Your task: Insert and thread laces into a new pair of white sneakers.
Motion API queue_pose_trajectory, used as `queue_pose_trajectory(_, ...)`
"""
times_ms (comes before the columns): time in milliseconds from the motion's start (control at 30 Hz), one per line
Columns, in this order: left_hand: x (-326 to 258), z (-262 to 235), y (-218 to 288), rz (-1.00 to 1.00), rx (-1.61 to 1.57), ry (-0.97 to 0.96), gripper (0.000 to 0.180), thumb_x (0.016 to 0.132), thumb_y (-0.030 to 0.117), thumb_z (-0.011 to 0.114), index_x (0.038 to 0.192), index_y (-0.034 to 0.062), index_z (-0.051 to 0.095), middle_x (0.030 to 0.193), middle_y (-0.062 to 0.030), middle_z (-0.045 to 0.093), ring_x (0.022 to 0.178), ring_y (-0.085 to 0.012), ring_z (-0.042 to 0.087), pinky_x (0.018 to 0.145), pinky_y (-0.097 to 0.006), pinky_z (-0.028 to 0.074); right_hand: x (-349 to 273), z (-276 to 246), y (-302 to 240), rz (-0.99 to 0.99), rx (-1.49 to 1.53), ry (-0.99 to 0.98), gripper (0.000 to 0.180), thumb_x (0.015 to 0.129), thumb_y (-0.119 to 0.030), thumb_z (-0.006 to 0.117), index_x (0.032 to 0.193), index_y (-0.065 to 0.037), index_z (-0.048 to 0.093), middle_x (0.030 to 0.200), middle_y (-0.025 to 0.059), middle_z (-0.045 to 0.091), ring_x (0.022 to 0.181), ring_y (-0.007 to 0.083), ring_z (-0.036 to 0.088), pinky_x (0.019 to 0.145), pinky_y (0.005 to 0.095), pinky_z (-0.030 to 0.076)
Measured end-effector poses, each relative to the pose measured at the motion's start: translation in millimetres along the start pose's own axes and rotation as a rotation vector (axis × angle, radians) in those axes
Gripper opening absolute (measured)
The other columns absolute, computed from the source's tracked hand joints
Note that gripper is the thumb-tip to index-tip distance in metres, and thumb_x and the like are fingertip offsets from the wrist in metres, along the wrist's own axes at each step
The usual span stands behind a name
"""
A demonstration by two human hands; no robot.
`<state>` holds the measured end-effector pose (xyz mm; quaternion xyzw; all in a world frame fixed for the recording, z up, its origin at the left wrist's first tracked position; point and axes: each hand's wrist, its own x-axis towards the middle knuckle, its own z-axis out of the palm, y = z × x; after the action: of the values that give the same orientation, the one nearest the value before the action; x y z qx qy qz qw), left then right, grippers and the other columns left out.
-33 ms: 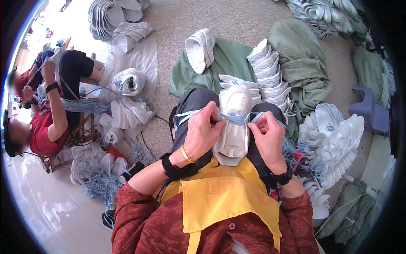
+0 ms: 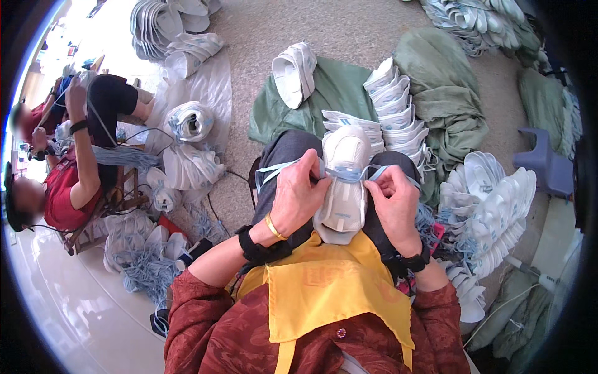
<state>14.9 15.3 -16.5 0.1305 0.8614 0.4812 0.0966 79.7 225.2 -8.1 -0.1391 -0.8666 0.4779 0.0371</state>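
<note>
Lying between both hands, the white shoe upper [image 2: 344, 181] has its blue lace [image 2: 349, 175] pinched by each

Centre of frame: left hand [image 2: 299, 196] and right hand [image 2: 393, 202] pinch a light blue lace [image 2: 349, 174] across a white shoe upper [image 2: 344, 181] on the lap. White uppers stacked [image 2: 398, 112] just above.

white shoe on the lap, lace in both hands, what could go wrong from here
The shoe rests loosely on the knees, gripped only at the lace; a hard pull might tip it off. The left hand and right hand pinch the lace close together, so it could slip from the fingers. Loose lace ends trail to both sides and may tangle with the lace bundle by the right wrist.
</note>
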Motion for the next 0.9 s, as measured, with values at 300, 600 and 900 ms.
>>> queue_pose_trajectory(300, -2.7, 5.8, -3.7, 0.096, 0.05, 0.114, 0.034, 0.078, 0.003, 0.083, 0.084, 0.0025, 0.05, 0.07, -0.0086, 0.056, 0.06, -0.0249, 0.061, 0.056, -0.036, 0.049, -9.9, -1.6, -7.6, -0.297, -0.157, -0.017, 0.016, 0.086, -0.003, 0.08, 0.098, 0.002, 0.07, 0.09, 0.0142, 0.07, 0.081, 0.0267, 0.073, 0.071, 0.0375, 0.058)
queue_pose_trajectory(600, -4.3, 6.4, -1.1, 0.131, 0.032, 0.12, 0.036, 0.074, 0.0, 0.083, 0.076, 0.0032, 0.047, 0.071, -0.0092, 0.05, 0.067, -0.0279, 0.055, 0.057, -0.038, 0.045, -9.1, 2.3, -8.0, -0.264, -0.273, -0.093, 0.018, 0.087, 0.004, 0.07, 0.105, 0.003, 0.067, 0.09, 0.0158, 0.069, 0.076, 0.0274, 0.072, 0.071, 0.0366, 0.059)
queue_pose_trajectory(900, -7.7, 4.8, 5.0, 0.174, 0.075, 0.128, 0.029, 0.077, 0.0, 0.079, 0.087, 0.0031, 0.052, 0.078, -0.0103, 0.051, 0.072, -0.0307, 0.056, 0.063, -0.041, 0.047, -10.6, 2.2, -11.2, -0.296, -0.244, -0.064, 0.025, 0.086, 0.007, 0.066, 0.11, 0.0, 0.064, 0.09, 0.0156, 0.068, 0.08, 0.0317, 0.071, 0.074, 0.0404, 0.058)
